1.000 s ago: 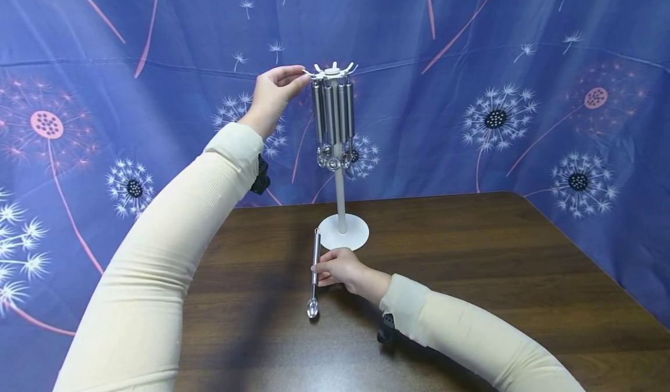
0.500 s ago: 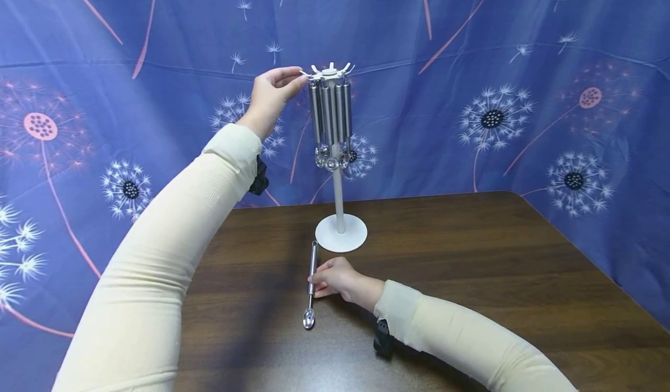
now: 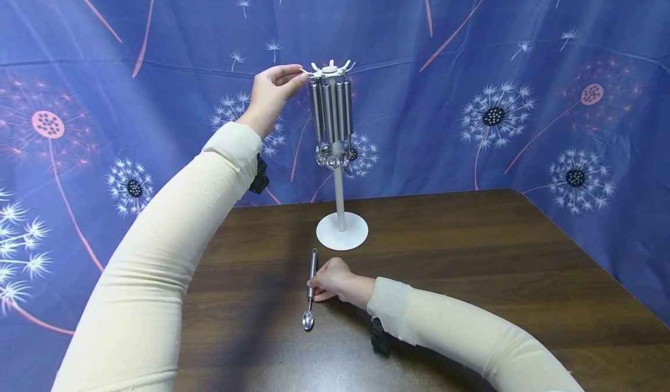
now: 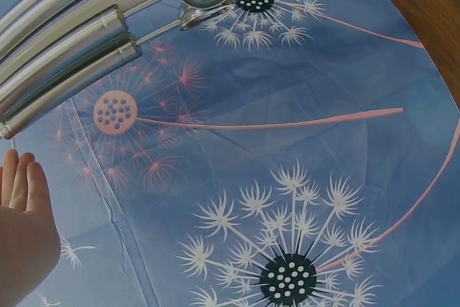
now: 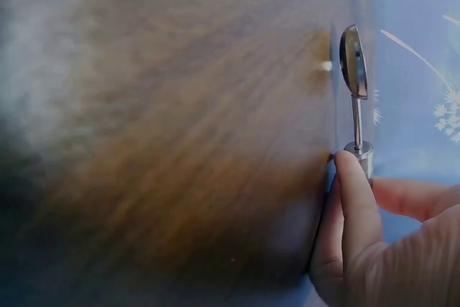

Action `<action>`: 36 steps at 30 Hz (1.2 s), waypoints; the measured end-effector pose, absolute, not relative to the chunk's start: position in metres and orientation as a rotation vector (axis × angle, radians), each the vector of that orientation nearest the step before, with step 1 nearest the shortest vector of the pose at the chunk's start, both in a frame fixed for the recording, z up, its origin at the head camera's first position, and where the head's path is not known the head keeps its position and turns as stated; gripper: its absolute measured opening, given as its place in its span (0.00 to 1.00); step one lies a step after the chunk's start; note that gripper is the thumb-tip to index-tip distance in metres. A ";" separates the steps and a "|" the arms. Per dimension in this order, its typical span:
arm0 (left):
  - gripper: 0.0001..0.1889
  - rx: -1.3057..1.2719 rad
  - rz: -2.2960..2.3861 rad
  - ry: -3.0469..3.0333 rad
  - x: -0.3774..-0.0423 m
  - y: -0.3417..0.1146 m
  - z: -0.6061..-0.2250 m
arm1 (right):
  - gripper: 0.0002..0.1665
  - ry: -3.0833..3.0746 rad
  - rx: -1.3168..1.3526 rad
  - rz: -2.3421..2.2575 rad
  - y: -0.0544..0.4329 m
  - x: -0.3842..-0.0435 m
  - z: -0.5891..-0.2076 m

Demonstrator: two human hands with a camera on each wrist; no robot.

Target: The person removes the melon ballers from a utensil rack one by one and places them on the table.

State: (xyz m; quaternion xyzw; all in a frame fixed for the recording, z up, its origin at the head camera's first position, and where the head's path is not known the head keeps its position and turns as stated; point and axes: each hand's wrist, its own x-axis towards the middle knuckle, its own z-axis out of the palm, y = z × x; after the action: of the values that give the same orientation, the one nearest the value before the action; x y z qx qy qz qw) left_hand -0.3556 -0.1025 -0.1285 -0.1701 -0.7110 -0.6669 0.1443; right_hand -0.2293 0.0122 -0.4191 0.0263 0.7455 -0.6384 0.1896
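Note:
My right hand [image 3: 335, 280] pinches the handle of a small metal spoon [image 3: 308, 320] low at the tabletop, in front of the white stand. Its oval bowl points toward me. In the right wrist view, the thumb and fingers of the right hand [image 5: 388, 249] close on the handle just below the neck of the spoon [image 5: 353, 62]. Up at the stand's top, my left hand [image 3: 272, 95] pinches the tip of one hook of the white rack [image 3: 330, 71]. The left wrist view shows the left hand [image 4: 29, 235] only partly, beside the hanging handles.
Several metal utensils [image 3: 335, 110] with small round scoops hang from the rack around its pole [image 3: 339, 197]. The round white base [image 3: 342, 242] stands on the brown wooden table [image 3: 471, 246], near its back edge. A blue dandelion-print cloth [image 3: 408, 124] hangs behind.
My right hand has drawn the spoon toward me and slightly left, away from the stand's base. My left hand stays at the hook.

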 end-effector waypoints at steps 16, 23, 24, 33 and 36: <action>0.23 -0.487 -1.927 -2.041 -0.349 -0.101 -0.127 | 0.08 2.164 0.157 -1.669 0.008 -0.235 -0.413; 0.23 -0.501 -1.924 -2.050 -0.346 -0.100 -0.124 | 0.10 2.175 0.162 -1.663 0.007 -0.233 -0.412; 0.23 -0.500 -1.922 -2.051 -0.346 -0.100 -0.125 | 0.09 2.174 0.159 -1.663 0.006 -0.233 -0.412; 0.23 -0.502 -1.912 -2.036 -0.354 -0.101 -0.130 | 0.09 2.181 0.147 -1.671 0.005 -0.232 -0.415; 0.23 -0.496 -1.917 -2.032 -0.355 -0.102 -0.130 | 0.11 2.177 0.138 -1.686 0.005 -0.231 -0.415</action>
State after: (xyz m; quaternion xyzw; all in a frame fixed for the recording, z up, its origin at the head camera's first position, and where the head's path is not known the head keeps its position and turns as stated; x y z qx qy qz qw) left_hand -0.3546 -0.1019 -0.1300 -0.1727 -0.7079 -0.6679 0.1518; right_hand -0.2313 0.0055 -0.4150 0.0490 0.7751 -0.6003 0.1911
